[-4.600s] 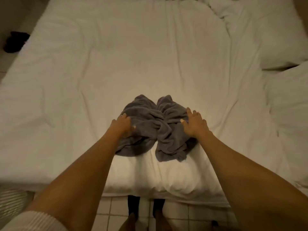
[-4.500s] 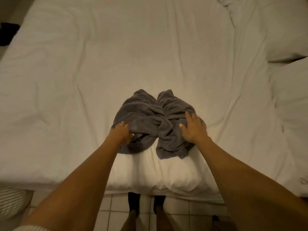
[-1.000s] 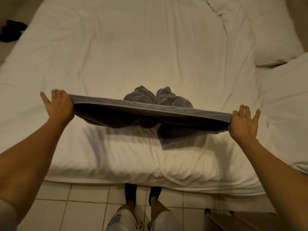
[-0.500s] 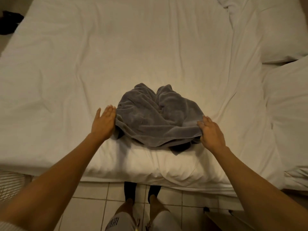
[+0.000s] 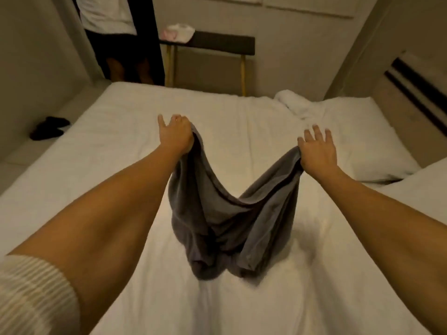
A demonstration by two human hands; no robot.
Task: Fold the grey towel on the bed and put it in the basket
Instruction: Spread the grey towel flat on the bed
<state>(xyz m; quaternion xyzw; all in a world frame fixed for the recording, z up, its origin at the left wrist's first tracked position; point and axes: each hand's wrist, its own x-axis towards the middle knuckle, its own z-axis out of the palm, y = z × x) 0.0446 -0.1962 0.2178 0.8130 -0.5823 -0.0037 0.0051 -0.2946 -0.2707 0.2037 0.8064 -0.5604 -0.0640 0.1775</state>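
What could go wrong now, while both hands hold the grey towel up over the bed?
1. The right hand pinches its corner with fingers spread, so that corner may slip.
2. The grey towel sags deeply between the left hand and the right, its bottom bunched on the bed; laid down like this, it would likely fold crooked.

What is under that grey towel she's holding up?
The grey towel hangs over the white bed; only sheet shows around its lower end, and the patch it covers is hidden.
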